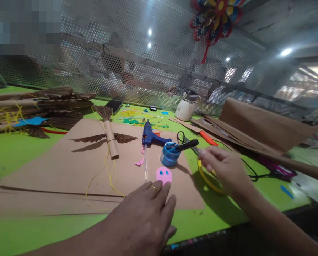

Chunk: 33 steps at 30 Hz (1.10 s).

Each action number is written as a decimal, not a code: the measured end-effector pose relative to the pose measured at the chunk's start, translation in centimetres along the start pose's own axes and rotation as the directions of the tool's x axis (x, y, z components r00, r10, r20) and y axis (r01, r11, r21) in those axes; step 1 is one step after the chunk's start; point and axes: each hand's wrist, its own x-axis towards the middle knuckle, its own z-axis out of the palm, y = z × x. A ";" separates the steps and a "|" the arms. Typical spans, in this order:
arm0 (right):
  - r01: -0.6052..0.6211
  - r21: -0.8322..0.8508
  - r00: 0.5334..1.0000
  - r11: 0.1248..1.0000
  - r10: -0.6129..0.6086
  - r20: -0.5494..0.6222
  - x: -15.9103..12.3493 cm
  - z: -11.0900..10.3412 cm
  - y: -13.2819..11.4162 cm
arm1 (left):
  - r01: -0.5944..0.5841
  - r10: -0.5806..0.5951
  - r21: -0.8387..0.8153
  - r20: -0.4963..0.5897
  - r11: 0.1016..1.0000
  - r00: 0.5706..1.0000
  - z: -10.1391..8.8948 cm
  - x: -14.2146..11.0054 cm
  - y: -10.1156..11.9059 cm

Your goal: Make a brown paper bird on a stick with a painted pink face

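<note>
Left hand (150,209), fingers apart, touches flat, rounded pink cutout (163,174); right hand (225,167) pinched together, contents unclear

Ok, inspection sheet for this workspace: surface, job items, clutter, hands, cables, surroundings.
Surface: green table, partly covered by a brown sheet.
Job items: pink cutout; blue jar, black handle leaning out; glue gun; paper bird.
Clutter: yellow and green scraps beyond the sheet; white bottle.
Hands: left hand at the pink cutout; right hand by a yellow loop, grip unclear.
Cables: black cord at right, ends unclear.
Surroundings: perforated screen behind; colourful ornament hanging above.
</note>
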 end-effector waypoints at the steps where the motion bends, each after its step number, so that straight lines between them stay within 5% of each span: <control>1: 0.034 -0.061 0.994 0.998 -0.028 0.103 -0.5 0.4 -0.1 | -0.019 0.019 0.012 -0.001 1.000 1.000 0.0 0.0 0.0; 5: 0.274 -0.250 0.920 0.929 -0.178 0.349 -1.7 2.6 -0.7 | -0.109 0.109 0.066 -0.004 0.992 0.994 0.2 0.2 -0.2; 12: 0.392 -0.416 0.892 0.820 -0.229 0.390 -2.4 4.2 -1.4 | -0.162 0.164 0.063 -0.034 0.985 0.986 1.3 -0.3 -0.8; 18: 0.280 -0.310 0.934 0.909 -0.183 0.306 -2.8 4.6 -1.1 | -0.148 0.151 0.060 -0.039 0.987 0.988 1.9 -0.5 -0.5; 26: -0.080 0.023 0.980 0.997 0.075 0.185 -2.6 5.0 -1.5 | -0.158 0.156 -0.031 -0.046 0.987 0.987 0.9 -0.1 -0.9; 30: -0.210 0.218 0.966 0.953 0.167 0.199 -2.7 4.9 -0.8 | -0.011 -0.005 -0.205 -0.077 0.979 0.997 -1.2 0.2 -1.6; 33: -0.326 0.374 0.940 0.868 0.255 0.229 -2.9 4.4 -0.9 | 0.205 -0.269 -0.363 -0.138 0.909 0.953 -2.8 0.6 -2.6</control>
